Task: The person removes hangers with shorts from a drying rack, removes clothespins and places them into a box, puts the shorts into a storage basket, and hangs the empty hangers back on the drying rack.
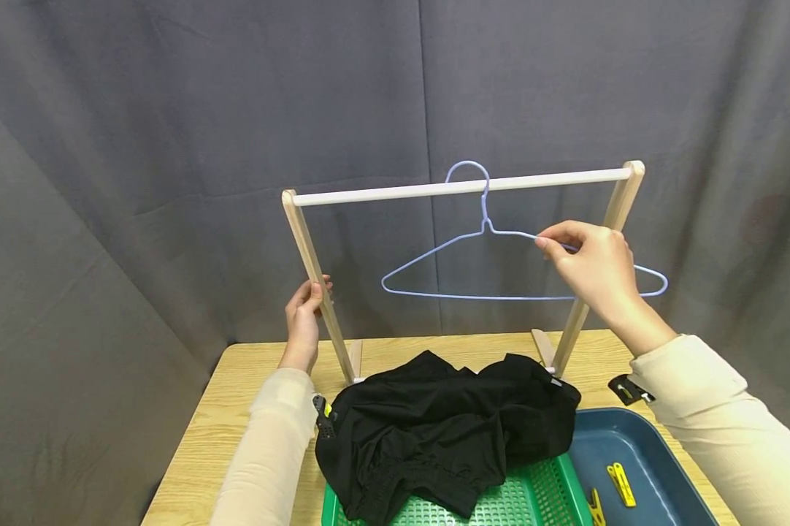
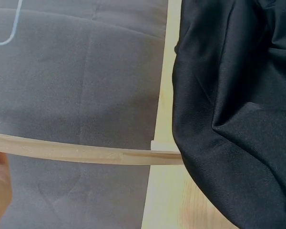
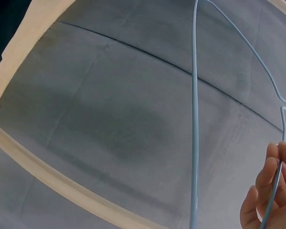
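Note:
A light blue wire hanger (image 1: pixel 480 296) has its hook over the white bar (image 1: pixel 382 193) of a small wooden clothes rack (image 1: pixel 306 241). My right hand (image 1: pixel 595 267) pinches the hanger's right shoulder between thumb and fingers; the right wrist view shows the wire (image 3: pixel 194 119) running close by. With my left hand (image 1: pixel 302 318) I grip the rack's left post, thumb in front and fingertips behind it. In the left wrist view that post (image 2: pixel 86 151) crosses the picture, and only part of the hand shows at the edge. Below lies a crumpled black garment (image 1: pixel 434 431).
The garment lies over a green basket (image 1: pixel 555 482) at the table's front. To its right stands a dark blue tray (image 1: pixel 658 467) holding yellow clothes pegs (image 1: pixel 621 483). The wooden table (image 1: pixel 237 409) backs onto a grey curtain (image 1: pixel 237 109).

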`<state>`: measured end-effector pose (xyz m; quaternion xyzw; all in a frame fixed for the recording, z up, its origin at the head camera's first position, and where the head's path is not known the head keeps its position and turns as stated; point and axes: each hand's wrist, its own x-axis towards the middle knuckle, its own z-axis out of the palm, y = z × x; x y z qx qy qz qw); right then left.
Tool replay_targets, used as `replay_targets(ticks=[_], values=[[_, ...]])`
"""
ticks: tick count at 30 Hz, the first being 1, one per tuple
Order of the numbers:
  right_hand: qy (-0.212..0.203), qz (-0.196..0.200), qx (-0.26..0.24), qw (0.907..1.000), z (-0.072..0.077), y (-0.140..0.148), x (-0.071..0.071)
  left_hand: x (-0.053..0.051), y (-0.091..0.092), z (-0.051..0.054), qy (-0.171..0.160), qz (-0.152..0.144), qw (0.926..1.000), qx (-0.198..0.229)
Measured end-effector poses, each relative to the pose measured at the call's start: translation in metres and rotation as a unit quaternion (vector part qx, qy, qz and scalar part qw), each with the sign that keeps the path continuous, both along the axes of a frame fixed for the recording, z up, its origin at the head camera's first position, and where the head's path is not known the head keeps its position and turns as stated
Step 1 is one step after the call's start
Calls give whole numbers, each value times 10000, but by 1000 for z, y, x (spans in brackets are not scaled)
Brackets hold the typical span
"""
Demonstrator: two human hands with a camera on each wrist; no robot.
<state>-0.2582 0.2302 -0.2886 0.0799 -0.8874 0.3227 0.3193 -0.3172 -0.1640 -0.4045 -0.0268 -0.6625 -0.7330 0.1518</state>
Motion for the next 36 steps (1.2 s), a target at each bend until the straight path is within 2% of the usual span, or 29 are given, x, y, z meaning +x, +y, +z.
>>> replay_targets(ticks=[12,19,30,36], values=[[-243,281,-63,9993,-23,-10,7,3,1,1,-47,37,10000,55],[-302,478,122,9983,-33,-12,10,4,3,1,-59,-41,10000,-11],[-268,518,333,9977,-40,-13,14,5,4,1,-131,-134,9998,30],[-157,470,547,9973,-39,-13,20,8,-2,5,-295,-182,9993,-149]])
